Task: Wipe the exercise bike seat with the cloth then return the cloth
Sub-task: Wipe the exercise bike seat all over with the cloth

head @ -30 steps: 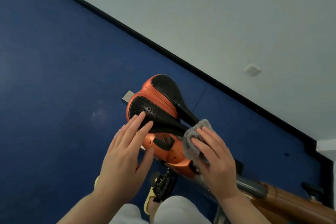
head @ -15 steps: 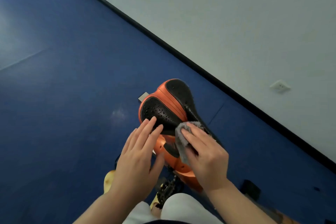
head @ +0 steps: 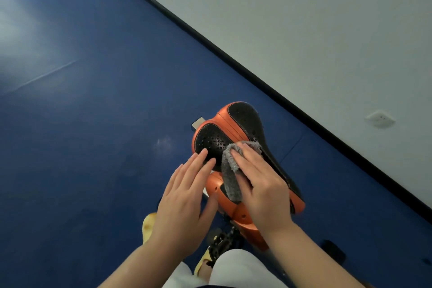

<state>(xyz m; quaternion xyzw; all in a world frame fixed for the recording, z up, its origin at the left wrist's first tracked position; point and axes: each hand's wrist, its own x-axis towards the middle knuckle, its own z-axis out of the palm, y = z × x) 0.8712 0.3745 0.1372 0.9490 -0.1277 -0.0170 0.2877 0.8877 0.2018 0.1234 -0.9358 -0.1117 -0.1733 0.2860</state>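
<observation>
Right hand (head: pixel 261 184) flat on fuzzy grey cloth (head: pixel 230 170) over perforated black seat (head: pixel 217 138)

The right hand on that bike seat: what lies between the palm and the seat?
A grey cloth, in the head view. The right hand presses it flat onto the black and orange seat.

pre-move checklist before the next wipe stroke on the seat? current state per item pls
1. Cloth under right hand, fingers flat on it: ok.
2. Cloth touching the seat: ok, it lies over the seat's middle.
3. Left hand steadying the seat: ok, fingertips rest on its near edge.
4. Wide rear pads ahead of the cloth unobstructed: ok.
5. Seat surface clean so far: cannot tell.
6. Place to return the cloth in view: not ok, none visible.
</observation>
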